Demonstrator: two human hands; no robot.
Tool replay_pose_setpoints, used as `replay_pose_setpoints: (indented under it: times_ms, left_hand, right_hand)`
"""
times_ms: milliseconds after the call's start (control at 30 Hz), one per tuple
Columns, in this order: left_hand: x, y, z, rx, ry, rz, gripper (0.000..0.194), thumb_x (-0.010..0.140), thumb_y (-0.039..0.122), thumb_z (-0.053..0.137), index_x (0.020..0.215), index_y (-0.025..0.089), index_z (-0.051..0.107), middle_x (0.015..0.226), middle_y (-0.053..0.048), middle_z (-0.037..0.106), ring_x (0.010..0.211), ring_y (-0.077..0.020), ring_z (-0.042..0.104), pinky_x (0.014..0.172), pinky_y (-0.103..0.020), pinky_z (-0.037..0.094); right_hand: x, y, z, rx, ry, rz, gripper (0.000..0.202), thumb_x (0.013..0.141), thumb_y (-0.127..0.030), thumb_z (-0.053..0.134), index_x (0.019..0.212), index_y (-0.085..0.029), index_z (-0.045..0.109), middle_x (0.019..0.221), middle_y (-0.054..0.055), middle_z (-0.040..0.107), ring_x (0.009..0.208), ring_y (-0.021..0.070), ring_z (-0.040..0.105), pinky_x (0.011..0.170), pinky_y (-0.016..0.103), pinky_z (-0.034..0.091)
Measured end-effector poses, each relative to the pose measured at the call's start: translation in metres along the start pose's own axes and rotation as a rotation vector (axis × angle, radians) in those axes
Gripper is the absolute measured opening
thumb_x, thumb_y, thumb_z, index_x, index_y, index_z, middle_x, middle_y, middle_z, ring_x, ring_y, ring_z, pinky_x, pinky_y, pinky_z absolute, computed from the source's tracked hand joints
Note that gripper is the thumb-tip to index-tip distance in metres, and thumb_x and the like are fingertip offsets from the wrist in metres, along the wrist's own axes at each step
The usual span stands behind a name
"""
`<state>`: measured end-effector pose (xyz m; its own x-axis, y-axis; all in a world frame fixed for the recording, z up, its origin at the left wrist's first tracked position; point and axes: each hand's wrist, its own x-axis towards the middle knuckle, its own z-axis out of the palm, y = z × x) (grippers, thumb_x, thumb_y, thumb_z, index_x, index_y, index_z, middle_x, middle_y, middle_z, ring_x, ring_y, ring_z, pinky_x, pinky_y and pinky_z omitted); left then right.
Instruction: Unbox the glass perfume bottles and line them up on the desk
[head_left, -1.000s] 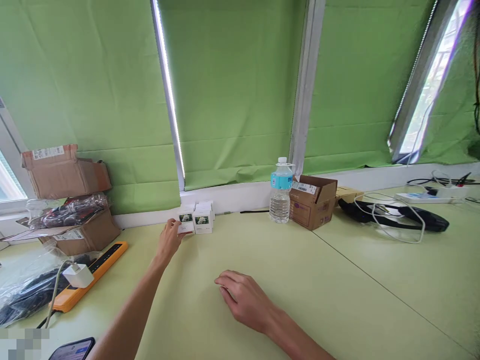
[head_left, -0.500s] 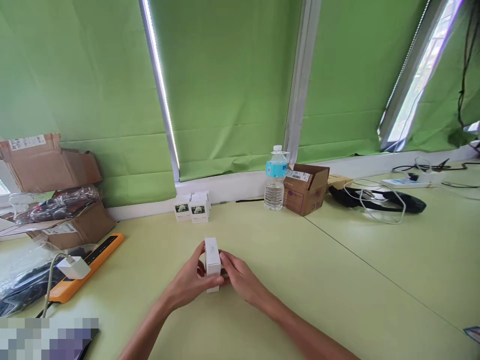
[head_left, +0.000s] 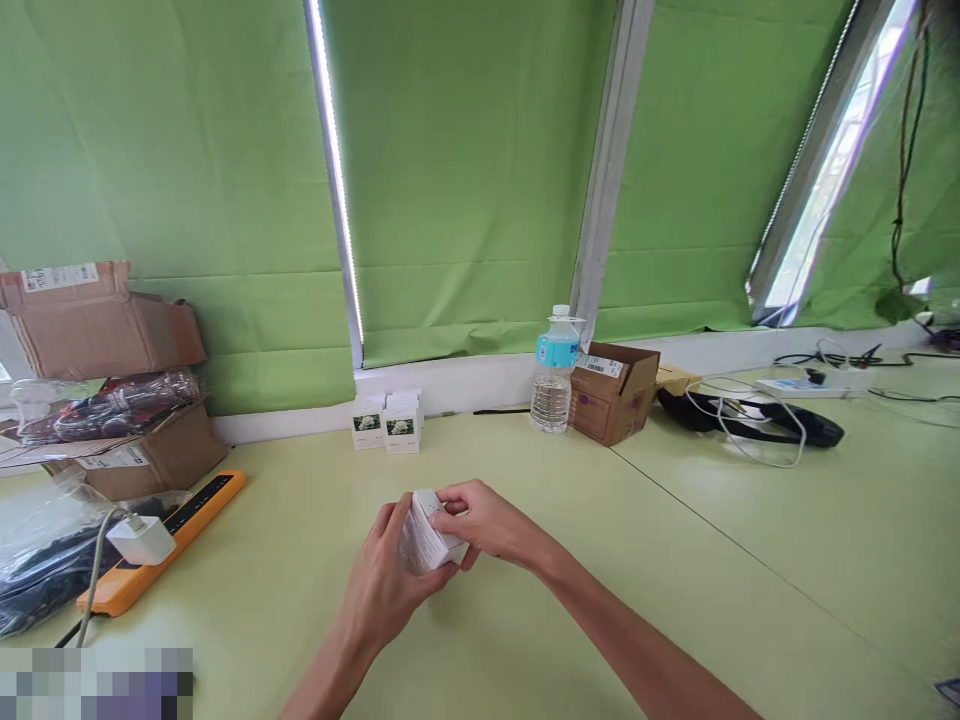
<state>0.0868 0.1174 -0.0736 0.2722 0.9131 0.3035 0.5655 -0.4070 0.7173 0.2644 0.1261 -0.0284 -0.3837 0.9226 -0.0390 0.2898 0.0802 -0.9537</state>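
A small white box point(head_left: 421, 540) with fine print on one face is tilted between my two hands, over the near middle of the pale yellow-green table point(head_left: 525, 640). My left hand point(head_left: 390, 570) grips it from the left, thumb along the lower edge and fingers at the top. From the right, my right hand point(head_left: 480, 525) pinches the box near its upper end, and its fingers partly cover that side. Farther back, against the wall ledge, stands a group of small white boxes point(head_left: 401, 430) with a white flower picture on the front.
Right of centre stand a water bottle point(head_left: 553, 380) and an open cardboard box point(head_left: 613, 392). A black strap-like item with a white cable point(head_left: 750, 418) lies farther right. At left are stacked cartons point(head_left: 161, 450), an orange power strip point(head_left: 202, 515) and a plastic-wrapped bundle point(head_left: 45, 560).
The white box has turned from upright to tilted, showing its printed face. My right hand has shifted up to its top end. The view has moved slightly.
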Motion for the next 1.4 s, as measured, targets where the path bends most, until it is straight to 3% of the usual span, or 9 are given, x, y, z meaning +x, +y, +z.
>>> replay_pose_setpoints:
  times_ms: [167, 333, 467, 567, 667, 767, 967, 1100, 1400]
  left_hand:
    - [-0.001, -0.009, 0.008, 0.128, 0.09, 0.058, 0.068, 0.069, 0.043, 0.071, 0.129, 0.028, 0.042, 0.123, -0.009, 0.058, 0.107, -0.0289, 0.058, 0.082, -0.038, 0.05]
    - [-0.002, -0.009, 0.017, 0.2, 0.093, 0.129, 0.069, 0.069, 0.039, 0.07, 0.13, 0.029, 0.041, 0.122, -0.007, 0.059, 0.109, -0.0295, 0.057, 0.084, -0.039, 0.049]
    - [-0.002, -0.008, 0.015, 0.164, 0.056, 0.12, 0.067, 0.071, 0.039, 0.069, 0.13, 0.03, 0.04, 0.125, -0.005, 0.058, 0.114, -0.0279, 0.055, 0.085, -0.037, 0.049]
    - [-0.002, -0.011, 0.012, 0.096, 0.039, 0.079, 0.067, 0.073, 0.042, 0.068, 0.131, 0.028, 0.038, 0.129, -0.008, 0.054, 0.116, -0.0282, 0.054, 0.089, -0.039, 0.048]
    - [-0.001, -0.016, 0.011, 0.047, 0.051, 0.031, 0.069, 0.074, 0.046, 0.067, 0.132, 0.026, 0.036, 0.132, -0.01, 0.051, 0.119, -0.0294, 0.052, 0.093, -0.042, 0.046]
    - [-0.002, -0.019, 0.013, 0.01, 0.075, -0.028, 0.071, 0.072, 0.048, 0.068, 0.132, 0.026, 0.036, 0.129, -0.01, 0.053, 0.116, -0.0305, 0.053, 0.091, -0.044, 0.046]
    - [-0.005, -0.013, 0.02, 0.006, 0.126, -0.082, 0.079, 0.066, 0.053, 0.071, 0.129, 0.024, 0.034, 0.119, -0.01, 0.058, 0.105, -0.0304, 0.058, 0.078, -0.041, 0.05]
    - [-0.007, -0.012, 0.024, 0.066, 0.167, -0.067, 0.078, 0.068, 0.052, 0.069, 0.13, 0.021, 0.033, 0.118, -0.012, 0.059, 0.099, -0.0292, 0.062, 0.071, -0.038, 0.051]
    - [-0.008, -0.016, 0.029, 0.179, 0.183, 0.155, 0.073, 0.07, 0.041, 0.073, 0.129, 0.024, 0.033, 0.119, -0.01, 0.059, 0.103, -0.0296, 0.063, 0.078, -0.041, 0.052]
  right_hand:
    - [0.002, -0.003, -0.001, -0.076, 0.011, -0.007, 0.017, 0.072, -0.024, 0.054, 0.081, -0.016, 0.066, 0.074, 0.0, 0.061, 0.06, 0.0111, 0.051, 0.048, 0.019, 0.045]
    - [-0.004, 0.009, -0.001, -0.185, 0.181, -0.02, 0.004, 0.063, -0.018, 0.056, 0.064, -0.016, 0.053, 0.06, -0.005, 0.049, 0.052, 0.007, 0.035, 0.042, 0.018, 0.024]
    - [-0.005, 0.014, -0.007, -0.125, 0.19, -0.031, 0.007, 0.066, -0.019, 0.053, 0.067, -0.015, 0.059, 0.061, -0.004, 0.053, 0.054, 0.0093, 0.044, 0.044, 0.019, 0.031]
    - [-0.002, 0.023, -0.015, 0.05, 0.17, -0.033, 0.03, 0.075, -0.022, 0.047, 0.095, -0.015, 0.067, 0.08, 0.002, 0.065, 0.068, 0.0162, 0.06, 0.054, 0.024, 0.047]
    - [0.002, 0.033, -0.019, -0.055, 0.315, -0.028, 0.051, 0.079, -0.025, 0.053, 0.129, -0.015, 0.055, 0.108, 0.01, 0.066, 0.081, 0.0211, 0.065, 0.065, 0.032, 0.054]
    - [0.0, 0.034, -0.013, -0.376, 0.48, -0.182, 0.047, 0.082, -0.028, 0.058, 0.128, -0.016, 0.057, 0.12, 0.012, 0.063, 0.101, 0.0248, 0.061, 0.086, 0.039, 0.052]
    - [-0.013, 0.019, 0.012, -0.71, 0.558, -0.542, 0.043, 0.085, -0.018, 0.057, 0.127, -0.021, 0.056, 0.141, 0.01, 0.046, 0.133, 0.0263, 0.037, 0.108, 0.044, 0.039]
    - [-0.015, 0.02, 0.018, -0.845, 0.464, -0.674, 0.033, 0.087, -0.007, 0.048, 0.111, -0.021, 0.066, 0.144, 0.009, 0.043, 0.139, 0.0252, 0.027, 0.11, 0.046, 0.037]
    - [-0.031, 0.006, 0.001, -0.821, 0.233, -0.474, 0.022, 0.082, -0.013, 0.057, 0.097, -0.023, 0.07, 0.141, 0.007, 0.045, 0.142, 0.028, 0.021, 0.108, 0.046, 0.037]
